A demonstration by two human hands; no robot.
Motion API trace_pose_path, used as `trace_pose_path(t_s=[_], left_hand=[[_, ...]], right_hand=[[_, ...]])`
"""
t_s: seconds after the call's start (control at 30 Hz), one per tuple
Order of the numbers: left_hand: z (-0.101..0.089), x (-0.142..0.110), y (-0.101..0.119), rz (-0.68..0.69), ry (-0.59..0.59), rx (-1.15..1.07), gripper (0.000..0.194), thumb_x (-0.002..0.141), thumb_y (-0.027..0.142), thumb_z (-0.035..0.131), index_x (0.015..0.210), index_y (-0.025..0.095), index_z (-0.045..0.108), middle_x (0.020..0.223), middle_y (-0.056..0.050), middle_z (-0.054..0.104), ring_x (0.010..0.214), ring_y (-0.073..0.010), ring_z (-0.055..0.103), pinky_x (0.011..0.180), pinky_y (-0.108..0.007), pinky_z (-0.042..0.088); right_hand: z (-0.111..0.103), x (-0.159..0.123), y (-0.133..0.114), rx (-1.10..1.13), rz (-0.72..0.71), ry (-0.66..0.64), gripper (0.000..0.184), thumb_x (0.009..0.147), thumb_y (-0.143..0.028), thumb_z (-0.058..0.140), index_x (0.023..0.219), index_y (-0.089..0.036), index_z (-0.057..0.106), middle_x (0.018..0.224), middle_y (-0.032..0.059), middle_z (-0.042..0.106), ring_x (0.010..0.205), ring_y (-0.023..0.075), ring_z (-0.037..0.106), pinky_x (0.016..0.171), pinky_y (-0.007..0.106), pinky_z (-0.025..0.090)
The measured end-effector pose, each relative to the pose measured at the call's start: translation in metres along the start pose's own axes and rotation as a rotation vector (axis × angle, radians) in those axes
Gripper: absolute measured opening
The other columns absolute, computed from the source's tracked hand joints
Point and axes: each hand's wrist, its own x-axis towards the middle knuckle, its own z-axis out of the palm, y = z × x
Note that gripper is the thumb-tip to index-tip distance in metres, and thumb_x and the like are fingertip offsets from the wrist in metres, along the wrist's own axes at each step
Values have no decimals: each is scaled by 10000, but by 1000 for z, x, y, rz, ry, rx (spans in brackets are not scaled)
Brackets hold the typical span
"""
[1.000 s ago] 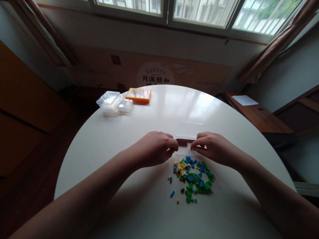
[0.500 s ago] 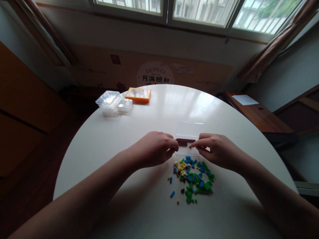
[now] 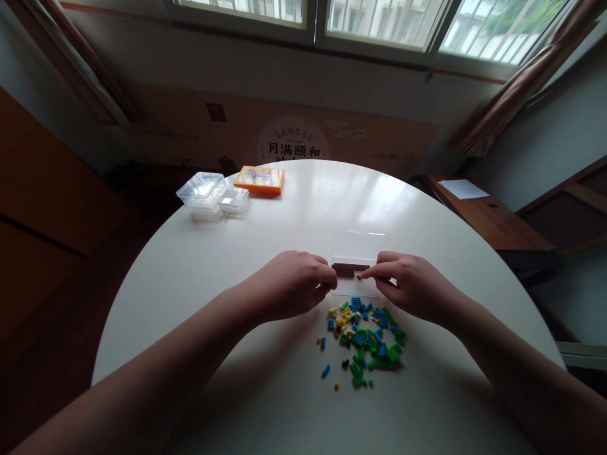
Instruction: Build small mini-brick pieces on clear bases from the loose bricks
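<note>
Only one cam here (head view), so going off that.

The brown brick strip [image 3: 349, 270] sits dead center btw both hands, just above the white round table [image 3: 265, 253], w/ its long axis running left-right across the view. Left hand [image 3: 290, 284] has fingers curled and pinched onto the strip's left end. Right hand [image 3: 411, 282] is at the right end, index finger stretched out along/onto the strip, thumb tucked under, so it's touching that end, but I can't tell for sure if it's a real pinch or just a press. Both hands are about equally near; neither has an edge, each owns its own end.

Directly behind and under the strip there's a clear flat lid [image 3: 356, 249] lying on the table, its near edge just below the strip. Can't tell if the strip rests on it or is held slightly above.

Toward the person from the strip, just below both hands, is the loose brick pile [image 3: 365, 338]: green, blue, yellow, a few dark ones, plus stragglers off to the left side. Pile is a bit nearer the right hand than the left imo.

Far left of the table, well apart from everything: stacked clear plastic tubs [image 3: 208, 194] and an orange box [image 3: 260, 179] just beside them. Windows and curtains behind, desk w/ a paper sheet off right.
</note>
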Motion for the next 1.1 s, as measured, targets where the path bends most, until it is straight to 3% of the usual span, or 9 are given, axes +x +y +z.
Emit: trace_pose_path(t_s=[1.1], left_hand=[[1, 0, 1, -12, -7, 8, 176, 820, 117, 615, 876, 238, 730, 877, 9, 741, 687, -127, 639, 604, -225, 422]], right_hand=[[4, 3, -3, 41, 63, 33, 288, 886, -187, 544, 1068, -248, 758, 934, 28, 687, 742, 131, 618, 683, 267, 459]])
